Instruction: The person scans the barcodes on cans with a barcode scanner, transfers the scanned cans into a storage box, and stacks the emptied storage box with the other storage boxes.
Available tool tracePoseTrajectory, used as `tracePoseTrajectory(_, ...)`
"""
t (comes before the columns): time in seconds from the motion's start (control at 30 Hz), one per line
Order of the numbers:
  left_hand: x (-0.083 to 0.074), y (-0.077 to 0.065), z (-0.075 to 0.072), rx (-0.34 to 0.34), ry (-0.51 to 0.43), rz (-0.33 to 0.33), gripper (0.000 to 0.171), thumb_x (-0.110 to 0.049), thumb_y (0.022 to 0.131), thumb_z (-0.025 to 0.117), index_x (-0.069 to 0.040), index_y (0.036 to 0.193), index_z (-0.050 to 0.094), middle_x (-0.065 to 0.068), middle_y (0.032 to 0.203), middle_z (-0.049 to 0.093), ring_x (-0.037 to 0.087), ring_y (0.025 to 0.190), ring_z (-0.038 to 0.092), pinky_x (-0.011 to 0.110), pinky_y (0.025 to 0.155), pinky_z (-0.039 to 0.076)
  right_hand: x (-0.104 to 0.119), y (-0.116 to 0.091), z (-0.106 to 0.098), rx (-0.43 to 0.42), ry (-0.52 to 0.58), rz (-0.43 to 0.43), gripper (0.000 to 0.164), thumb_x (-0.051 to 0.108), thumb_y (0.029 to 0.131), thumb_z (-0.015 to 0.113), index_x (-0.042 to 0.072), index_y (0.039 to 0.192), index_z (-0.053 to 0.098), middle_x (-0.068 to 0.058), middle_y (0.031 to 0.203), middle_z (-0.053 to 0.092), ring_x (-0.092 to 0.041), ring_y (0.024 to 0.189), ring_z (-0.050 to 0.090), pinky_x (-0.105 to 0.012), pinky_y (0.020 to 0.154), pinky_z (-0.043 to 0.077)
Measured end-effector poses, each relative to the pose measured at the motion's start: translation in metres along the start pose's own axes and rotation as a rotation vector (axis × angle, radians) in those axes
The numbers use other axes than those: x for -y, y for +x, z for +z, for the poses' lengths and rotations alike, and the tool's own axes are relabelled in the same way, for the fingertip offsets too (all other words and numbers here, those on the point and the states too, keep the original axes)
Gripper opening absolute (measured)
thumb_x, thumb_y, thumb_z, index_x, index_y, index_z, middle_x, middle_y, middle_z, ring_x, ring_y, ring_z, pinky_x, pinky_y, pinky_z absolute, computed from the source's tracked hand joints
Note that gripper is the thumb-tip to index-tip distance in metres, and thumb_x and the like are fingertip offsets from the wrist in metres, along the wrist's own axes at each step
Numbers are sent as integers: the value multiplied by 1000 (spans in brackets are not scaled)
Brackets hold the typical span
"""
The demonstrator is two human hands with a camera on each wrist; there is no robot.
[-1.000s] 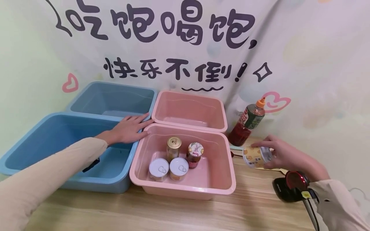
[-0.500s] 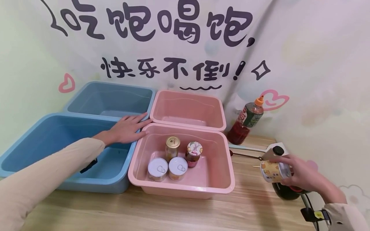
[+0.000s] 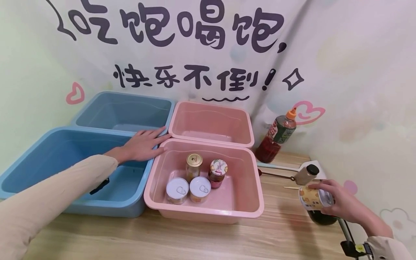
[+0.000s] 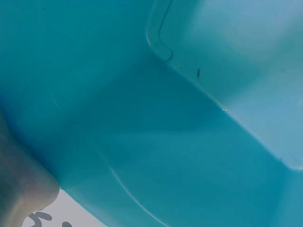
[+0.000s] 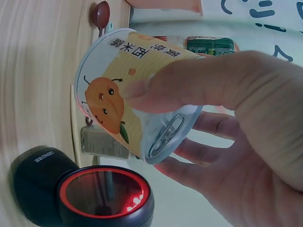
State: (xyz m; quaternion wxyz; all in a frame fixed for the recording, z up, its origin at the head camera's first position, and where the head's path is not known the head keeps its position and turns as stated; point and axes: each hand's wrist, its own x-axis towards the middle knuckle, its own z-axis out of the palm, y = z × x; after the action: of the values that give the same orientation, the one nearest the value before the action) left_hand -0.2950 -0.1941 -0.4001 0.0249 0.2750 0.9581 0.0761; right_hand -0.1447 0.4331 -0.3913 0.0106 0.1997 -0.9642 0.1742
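Observation:
My right hand (image 3: pixel 346 204) holds a short can (image 3: pixel 310 198), tilted on its side above the right end of the table. In the right wrist view the can (image 5: pixel 111 94) shows a yellow label with a cartoon orange fruit and a pull-tab lid, and the thumb lies across the label. My left hand (image 3: pixel 141 146) rests with spread fingers on the meeting rims of the blue and pink bins. Inside the front pink bin (image 3: pixel 208 210) stand a gold-topped can (image 3: pixel 194 166), a jar with a patterned lid (image 3: pixel 217 175) and two white-lidded pull-tab cans (image 3: pixel 177 190).
Behind are a second pink bin (image 3: pixel 212 142) and a blue bin (image 3: pixel 139 94); a larger blue bin (image 3: pixel 97 207) fills the left. Right of the bins stand a red sauce bottle (image 3: pixel 274 139) and a black-capped bottle (image 3: pixel 307 175). A black, red-ringed object (image 5: pixel 104 194) lies below the can.
My right hand has moved right and slightly toward me, carrying the can away from the pink bin and uncovering the black-capped bottle. My left hand stays on the rims.

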Motion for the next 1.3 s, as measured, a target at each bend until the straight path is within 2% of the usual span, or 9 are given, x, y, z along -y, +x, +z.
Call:
tracePoseTrajectory(0.17,-1,0,-1,5,0,-1,63,-45,103,45,-19,158,30,16,166,21,42,151,26,67,116,22,5,8,-8,-29,-22,-20,72,0,56,89,10,122,64,-24,117,53,-32,90,57,-23,59,45)
tracePoseTrajectory(0.3,-2,-1,-2,4,3,-1,63,-45,103,46,-18,158,31,17,166,22,42,150,26,67,117,21,12,21,-23,-18,-53,-2,70,7,61,90,13,126,63,-25,118,54,-31,87,58,-25,58,45)
tracePoseTrajectory(0.4,-2,-1,-2,2,5,-1,63,-44,103,46,-17,158,31,17,166,22,42,150,26,67,117,21,20,33,-35,9,-29,16,69,9,66,89,11,129,62,-26,121,53,-33,90,57,-26,60,46)
tracePoseTrajectory(0.57,-3,-2,-3,5,1,0,63,-43,103,47,-17,158,31,17,166,22,42,151,26,67,117,21,35,55,-49,-10,1,-38,68,7,70,87,9,132,60,-23,124,53,-32,96,56,-25,64,49)
tracePoseTrajectory(0.77,-3,-1,-1,-7,6,3,63,-43,102,47,-17,157,32,18,165,24,43,151,25,68,117,19,53,89,-63,-12,48,-98,67,0,72,84,6,133,59,-25,124,54,-38,101,56,-30,67,57)
tracePoseTrajectory(1.0,-4,-2,-2,-11,-12,-5,61,-43,103,45,-17,157,33,18,165,24,44,153,18,69,119,13,77,136,-72,22,38,-103,65,11,78,84,9,137,57,-26,128,54,-35,97,58,-34,68,54)
tracePoseTrajectory(1.17,-3,-3,-1,-26,-40,7,62,-43,103,45,-15,156,34,19,165,24,44,153,14,69,119,10,88,167,-69,54,20,-98,65,18,80,83,11,139,56,-21,122,57,-29,94,56,-33,67,49)
tracePoseTrajectory(1.3,-2,-3,1,-29,-51,12,61,-42,103,45,-14,156,34,20,165,24,44,154,12,68,120,9,99,190,-66,101,10,-64,65,19,82,81,12,141,55,-22,123,57,-31,97,58,-35,72,52)
